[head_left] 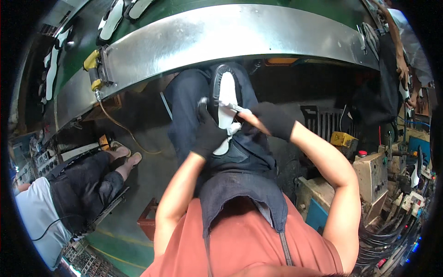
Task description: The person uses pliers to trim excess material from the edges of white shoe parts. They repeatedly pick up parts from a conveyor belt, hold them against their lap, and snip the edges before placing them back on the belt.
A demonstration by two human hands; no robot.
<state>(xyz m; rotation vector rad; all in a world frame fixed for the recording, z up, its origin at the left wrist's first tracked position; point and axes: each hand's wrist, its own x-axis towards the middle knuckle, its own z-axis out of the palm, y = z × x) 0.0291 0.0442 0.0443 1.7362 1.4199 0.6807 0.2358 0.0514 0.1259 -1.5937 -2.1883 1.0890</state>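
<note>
A dark shoe upper (215, 87) with a white bottom (227, 87) lies across my thighs, sole side up and toe pointing away. My left hand (206, 127), in a black glove, is closed around its left side near the heel. My right hand (264, 121) wears a black glove that leaves some fingers bare, and white wrapping shows near its fingertips. Those fingers are pressed together over the right edge of the white bottom. What they pinch is too small to make out. Next to my left hand, a crumpled white scrap (234, 128) rests by the heel.
A curved metal bench (230, 32) crosses ahead, with a yellow-and-black hand tool (93, 69) on a hose at its left. Beyond it, shoes (112, 21) sit on a green surface. Another person (69, 198) sits at left; a co-worker's hands (406, 83) are far right. Machines and cables (383, 221) crowd the right.
</note>
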